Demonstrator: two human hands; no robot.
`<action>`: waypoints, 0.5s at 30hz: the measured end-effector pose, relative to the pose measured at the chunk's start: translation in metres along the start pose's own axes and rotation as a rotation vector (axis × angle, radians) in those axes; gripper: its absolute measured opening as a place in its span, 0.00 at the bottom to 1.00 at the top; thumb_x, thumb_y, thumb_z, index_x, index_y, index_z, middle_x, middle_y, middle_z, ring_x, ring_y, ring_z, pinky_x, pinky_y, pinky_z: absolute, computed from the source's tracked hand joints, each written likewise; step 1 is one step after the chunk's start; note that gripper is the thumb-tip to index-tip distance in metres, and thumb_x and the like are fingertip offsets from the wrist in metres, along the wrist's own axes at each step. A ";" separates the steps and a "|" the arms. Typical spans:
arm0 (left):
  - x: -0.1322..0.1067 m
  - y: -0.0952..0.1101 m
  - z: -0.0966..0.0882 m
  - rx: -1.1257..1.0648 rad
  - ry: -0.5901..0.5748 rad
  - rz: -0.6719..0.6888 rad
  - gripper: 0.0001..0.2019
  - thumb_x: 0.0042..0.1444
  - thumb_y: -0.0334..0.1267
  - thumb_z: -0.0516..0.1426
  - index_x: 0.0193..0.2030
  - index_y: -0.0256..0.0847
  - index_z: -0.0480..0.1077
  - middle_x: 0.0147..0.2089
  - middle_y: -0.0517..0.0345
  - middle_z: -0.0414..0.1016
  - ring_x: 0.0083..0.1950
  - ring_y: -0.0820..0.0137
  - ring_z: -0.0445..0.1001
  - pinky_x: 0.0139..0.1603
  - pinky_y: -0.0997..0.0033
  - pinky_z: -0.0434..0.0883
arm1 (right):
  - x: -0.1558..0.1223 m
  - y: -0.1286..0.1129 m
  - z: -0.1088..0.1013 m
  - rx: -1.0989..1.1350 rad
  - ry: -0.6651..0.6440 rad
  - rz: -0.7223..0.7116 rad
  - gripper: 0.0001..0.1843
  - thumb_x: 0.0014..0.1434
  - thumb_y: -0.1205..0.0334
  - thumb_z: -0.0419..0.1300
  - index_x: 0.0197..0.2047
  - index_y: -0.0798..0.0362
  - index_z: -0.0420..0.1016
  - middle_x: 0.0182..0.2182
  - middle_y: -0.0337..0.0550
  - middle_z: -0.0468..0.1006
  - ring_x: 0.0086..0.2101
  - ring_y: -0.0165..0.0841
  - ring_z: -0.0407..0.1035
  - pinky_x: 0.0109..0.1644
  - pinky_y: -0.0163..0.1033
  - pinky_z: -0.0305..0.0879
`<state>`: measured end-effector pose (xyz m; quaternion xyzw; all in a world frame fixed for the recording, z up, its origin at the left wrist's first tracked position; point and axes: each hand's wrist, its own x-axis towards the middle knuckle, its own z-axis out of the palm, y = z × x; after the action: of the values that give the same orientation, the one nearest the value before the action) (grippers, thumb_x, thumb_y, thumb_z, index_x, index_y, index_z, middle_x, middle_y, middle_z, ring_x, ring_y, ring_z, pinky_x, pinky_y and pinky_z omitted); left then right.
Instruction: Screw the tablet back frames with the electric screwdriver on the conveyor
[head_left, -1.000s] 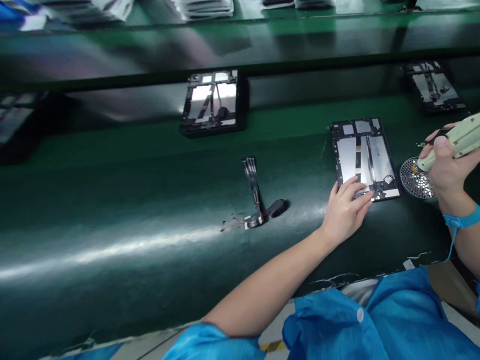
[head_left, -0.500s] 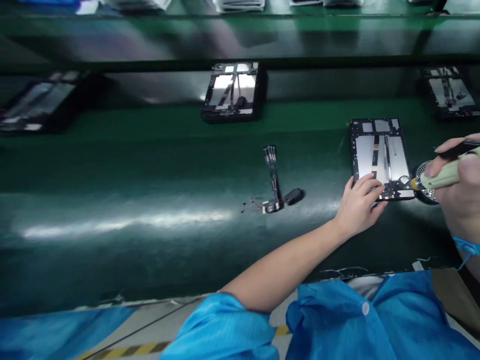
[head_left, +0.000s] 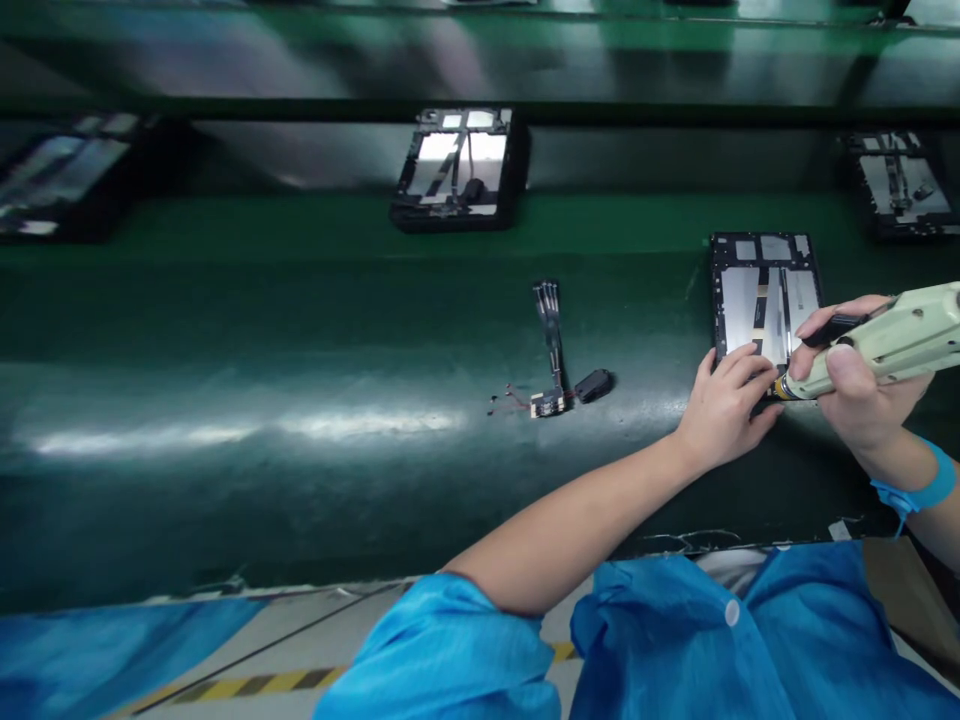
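An opened tablet (head_left: pixel 739 300), its silver inner plate and ribbon cables showing, lies on the green bench at the right. My left hand (head_left: pixel 724 408) rests over its lower left corner, fingers spread and lightly bent. In my right hand (head_left: pixel 862 395) is a pale green electric screwdriver (head_left: pixel 911 330), gripped with its yellow-collared tip at the tablet's lower edge, close to my left fingertips. A slim black object (head_left: pixel 836 328) is tucked under my right fingers; its kind is unclear. The screwdriver and hand hide the tablet's lower right part.
Left of my hands lie a small circuit board with cables (head_left: pixel 549 402) and a black oval part (head_left: pixel 595 385). Farther back sit a stack of tablet bodies (head_left: pixel 461 175), another at the right (head_left: pixel 900 185) and a blurred one at the left (head_left: pixel 64 180). The bench edge (head_left: pixel 345 590) runs before me.
My right hand has moved left with the electric screwdriver, its tip going from the tablet's lower right corner to the middle of its lower edge. My left hand stays on the tablet.
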<state>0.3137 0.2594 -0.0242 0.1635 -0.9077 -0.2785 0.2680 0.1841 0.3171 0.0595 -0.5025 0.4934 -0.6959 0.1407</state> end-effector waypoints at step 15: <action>0.000 0.001 0.001 0.012 -0.024 -0.034 0.15 0.63 0.43 0.62 0.55 0.43 0.75 0.60 0.48 0.76 0.71 0.53 0.66 0.70 0.41 0.61 | -0.010 0.009 -0.006 0.018 -0.104 0.023 0.12 0.63 0.64 0.66 0.50 0.46 0.74 0.38 0.39 0.77 0.27 0.33 0.74 0.31 0.42 0.75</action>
<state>0.3128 0.2605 -0.0244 0.1771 -0.9095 -0.2797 0.2515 0.1808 0.3235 0.0465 -0.5311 0.4846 -0.6717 0.1787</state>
